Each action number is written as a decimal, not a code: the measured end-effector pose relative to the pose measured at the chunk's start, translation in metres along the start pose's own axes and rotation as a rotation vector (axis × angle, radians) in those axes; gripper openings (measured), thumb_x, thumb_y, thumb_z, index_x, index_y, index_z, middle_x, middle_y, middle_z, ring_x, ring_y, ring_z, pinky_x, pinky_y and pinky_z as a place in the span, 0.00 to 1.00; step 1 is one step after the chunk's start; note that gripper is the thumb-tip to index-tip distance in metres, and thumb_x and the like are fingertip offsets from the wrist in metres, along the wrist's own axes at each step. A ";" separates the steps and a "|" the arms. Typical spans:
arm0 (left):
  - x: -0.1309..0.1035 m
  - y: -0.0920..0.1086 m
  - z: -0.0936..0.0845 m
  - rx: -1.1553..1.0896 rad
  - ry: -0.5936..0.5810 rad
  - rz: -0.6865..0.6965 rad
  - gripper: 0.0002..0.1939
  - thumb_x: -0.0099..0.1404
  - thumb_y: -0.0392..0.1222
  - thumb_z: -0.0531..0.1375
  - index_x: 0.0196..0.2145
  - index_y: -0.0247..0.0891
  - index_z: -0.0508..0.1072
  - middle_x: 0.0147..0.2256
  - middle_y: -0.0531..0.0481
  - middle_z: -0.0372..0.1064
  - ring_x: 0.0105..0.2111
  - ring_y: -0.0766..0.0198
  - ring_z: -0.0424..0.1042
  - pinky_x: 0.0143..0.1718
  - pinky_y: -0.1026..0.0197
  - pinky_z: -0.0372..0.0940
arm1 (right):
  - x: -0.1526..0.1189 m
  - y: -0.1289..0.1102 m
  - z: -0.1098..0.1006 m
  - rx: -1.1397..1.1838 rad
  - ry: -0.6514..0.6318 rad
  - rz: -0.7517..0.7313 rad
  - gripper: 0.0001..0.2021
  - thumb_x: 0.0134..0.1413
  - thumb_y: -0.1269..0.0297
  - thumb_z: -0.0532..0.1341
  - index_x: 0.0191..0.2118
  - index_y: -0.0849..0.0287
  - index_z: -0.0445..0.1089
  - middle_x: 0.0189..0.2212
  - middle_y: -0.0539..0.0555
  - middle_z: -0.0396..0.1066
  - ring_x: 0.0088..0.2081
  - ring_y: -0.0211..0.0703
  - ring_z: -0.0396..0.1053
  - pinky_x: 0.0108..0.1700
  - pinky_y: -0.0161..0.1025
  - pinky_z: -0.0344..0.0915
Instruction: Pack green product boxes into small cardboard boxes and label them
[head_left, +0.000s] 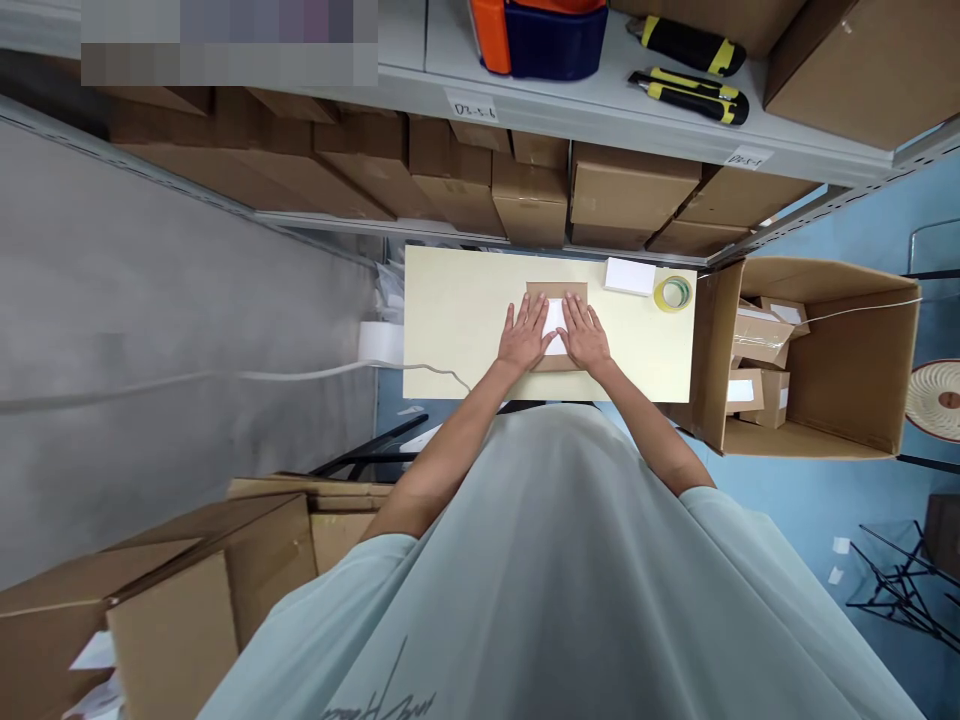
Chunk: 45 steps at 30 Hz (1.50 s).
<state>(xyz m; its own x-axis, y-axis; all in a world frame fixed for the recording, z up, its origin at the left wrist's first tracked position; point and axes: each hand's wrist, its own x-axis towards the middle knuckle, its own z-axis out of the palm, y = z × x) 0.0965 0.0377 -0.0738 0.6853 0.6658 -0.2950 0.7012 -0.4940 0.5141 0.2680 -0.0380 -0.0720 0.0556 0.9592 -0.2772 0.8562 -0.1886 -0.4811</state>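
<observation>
Near the centre of the frame, lays the left hand (527, 335) and the right hand (586, 335) side by side, palms down, on a small brown box (558, 364). Has both wide and flat — fingers straight and lightly fanned, pointing up the frame, thumbs near each other over the middle. Covers the side edges of a white label (555, 318) with them, leaving a strip of it in view between the two, and bares brown cardboard above and below. Cannot tell whether pressing hard or only resting.

Works at a pale yellow table (457, 310), with the box near the middle of it. Has a white block (630, 276) at the table's upper right, possibly a stack of cards — cannot tell — and a yellow roll of tape (659, 295) just beside it.

Wears a pale blue-green shirt (585, 560), filling the lower middle of the frame. Has a large carton (855, 360) to the right of the table, with several small boxes (763, 334) inside. Faces, across the top of the frame, a grey shelf (555, 114) with an orange-and-blue bin (555, 42) and two black-and-yellow cutters (694, 46) on it, and brown cartons (636, 185) in a row below.
</observation>
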 end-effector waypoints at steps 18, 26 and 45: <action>-0.077 0.002 0.023 0.078 -0.046 0.078 0.41 0.83 0.55 0.47 0.85 0.34 0.49 0.84 0.42 0.39 0.85 0.44 0.36 0.85 0.35 0.32 | -0.075 -0.004 0.013 -0.040 -0.072 -0.082 0.36 0.82 0.55 0.46 0.84 0.72 0.49 0.85 0.66 0.43 0.86 0.56 0.41 0.87 0.59 0.38; -0.085 0.000 0.022 0.108 -0.086 0.146 0.42 0.82 0.55 0.48 0.84 0.32 0.49 0.83 0.38 0.40 0.84 0.45 0.40 0.85 0.36 0.34 | -0.072 -0.006 0.010 -0.034 -0.079 -0.119 0.36 0.81 0.54 0.48 0.83 0.72 0.51 0.84 0.67 0.44 0.85 0.57 0.45 0.86 0.60 0.41; -0.033 -0.008 -0.002 0.137 -0.053 0.104 0.38 0.83 0.49 0.44 0.83 0.26 0.51 0.84 0.36 0.40 0.85 0.45 0.40 0.84 0.37 0.35 | -0.050 -0.014 0.014 -0.154 -0.050 -0.073 0.34 0.84 0.56 0.42 0.85 0.67 0.49 0.85 0.62 0.42 0.86 0.56 0.40 0.86 0.59 0.38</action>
<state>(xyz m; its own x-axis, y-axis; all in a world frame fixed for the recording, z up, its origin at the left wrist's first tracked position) 0.0682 0.0210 -0.0665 0.7624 0.5786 -0.2898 0.6437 -0.6324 0.4309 0.2460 -0.0860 -0.0625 -0.0320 0.9567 -0.2894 0.9259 -0.0807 -0.3690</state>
